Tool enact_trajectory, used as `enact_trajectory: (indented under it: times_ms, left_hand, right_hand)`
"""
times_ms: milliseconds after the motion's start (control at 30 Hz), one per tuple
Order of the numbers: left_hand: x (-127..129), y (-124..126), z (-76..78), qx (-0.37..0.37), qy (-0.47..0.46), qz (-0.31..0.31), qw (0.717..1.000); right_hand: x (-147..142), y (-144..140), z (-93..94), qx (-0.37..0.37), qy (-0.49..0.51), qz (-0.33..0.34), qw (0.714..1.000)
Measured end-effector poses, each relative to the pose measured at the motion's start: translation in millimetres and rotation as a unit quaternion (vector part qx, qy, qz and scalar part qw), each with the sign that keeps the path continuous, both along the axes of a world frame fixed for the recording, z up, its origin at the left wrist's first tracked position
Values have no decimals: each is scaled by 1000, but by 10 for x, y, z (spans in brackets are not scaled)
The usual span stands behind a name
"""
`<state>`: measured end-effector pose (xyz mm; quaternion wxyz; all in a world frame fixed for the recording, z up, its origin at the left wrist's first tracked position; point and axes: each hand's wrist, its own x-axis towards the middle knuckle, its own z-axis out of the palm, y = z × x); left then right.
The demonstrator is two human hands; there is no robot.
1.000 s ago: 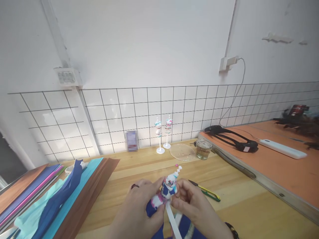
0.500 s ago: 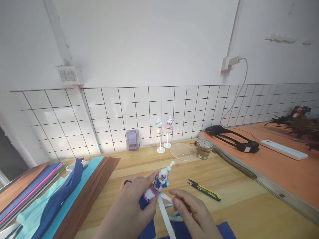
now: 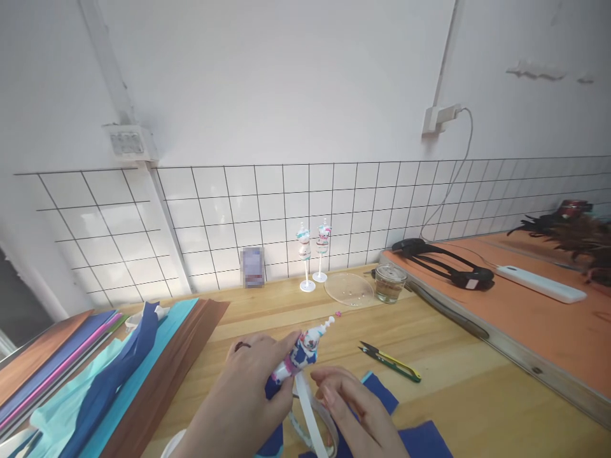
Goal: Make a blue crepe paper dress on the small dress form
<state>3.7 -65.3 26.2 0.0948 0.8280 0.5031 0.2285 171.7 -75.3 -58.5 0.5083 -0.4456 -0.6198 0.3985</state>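
My left hand (image 3: pixel 251 385) is wrapped round a small white dress form (image 3: pixel 305 350) covered in dark blue, pink and white scraps. The form is tilted, its knobbed top pointing up and right. From its waist a white strip (image 3: pixel 309 410) hangs down, and a pale ring-shaped band (image 3: pixel 330 427) curves behind that strip. My right hand (image 3: pixel 360 407) is closed just right of the strip, thumb and fingers pinched; what lies between the fingertips is hidden. Dark blue pieces (image 3: pixel 426 440) lie on the table beneath and beside my right hand.
Yellow-green thread snips (image 3: pixel 390 362) lie to the right. Behind stand two decorated dress forms (image 3: pixel 304 251) (image 3: pixel 323 242), a clear disc (image 3: pixel 348 289) and a glass (image 3: pixel 390 283). Coloured sheets (image 3: pixel 143 375) fill the left. An orange board (image 3: pixel 525 331) is at right, holding a black headset-like strap (image 3: pixel 446 267).
The held dress form has tipped further over and lower. My right hand has shifted slightly left and down, and more of the pale ring and a blue piece now show.
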Motion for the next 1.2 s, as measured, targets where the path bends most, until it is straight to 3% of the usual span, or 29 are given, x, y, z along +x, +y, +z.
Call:
enact_trajectory:
  times_ms: [133,267,700,900,1033,1100,1200]
  left_hand:
    - [10,16,10,-2,31,-1,1000]
    - [1,9,29,-16,29,3,999]
    - [-146,-14,106,-53,-3,5,999]
    - [-129,-5,144,-41,32,1,999]
    - [-155,-14,143,-13,47,2,999]
    - [-173,-21,144,-5,52,2,999]
    - [-182,-28,150,-7,66,1,998]
  right_hand:
    - [-41,-26,44,30,0,33,999]
    - [-73,-33,-8,0,5,64,998]
    - [-33,-73,-184,-10,-38,68,997]
    - [92,-70,-144,-17,-62,80,995]
    - [397,169,-160,6,-130,4,992]
    - [628,370,-231,44,-264,-73,961]
    - [973,642,-380,35,-332,-110,936]
